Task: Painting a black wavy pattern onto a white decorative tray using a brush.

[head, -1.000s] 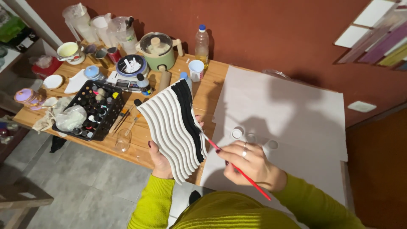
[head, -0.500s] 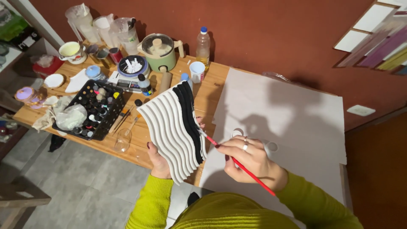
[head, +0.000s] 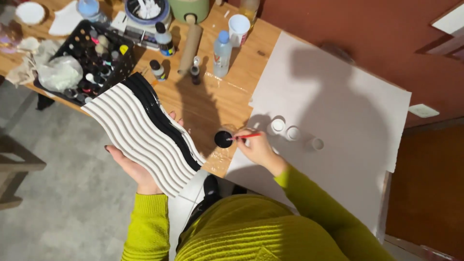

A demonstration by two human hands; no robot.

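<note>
**Brush dipped in black paint cup, wavy panel held**

Wooden table (head: 212, 104), grey sheet (head: 338, 121) at 3 o'clock. Wavy ribbed panel (head: 140, 133), white with black ridges, at 9 o'clock, rests on left hand (head: 129, 166), fingers curled under it. Black crate (head: 94, 58) at 10 o'clock holds many small paint bottles. Right hand (head: 258, 147) pinches one red brush (head: 244, 137), tip in one cup (head: 223, 138) of black paint at centre. Three small white cups (head: 293, 133) on sheet.

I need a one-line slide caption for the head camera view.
Left hand holds a wavy panel; right hand dips a red brush into black paint.
</note>
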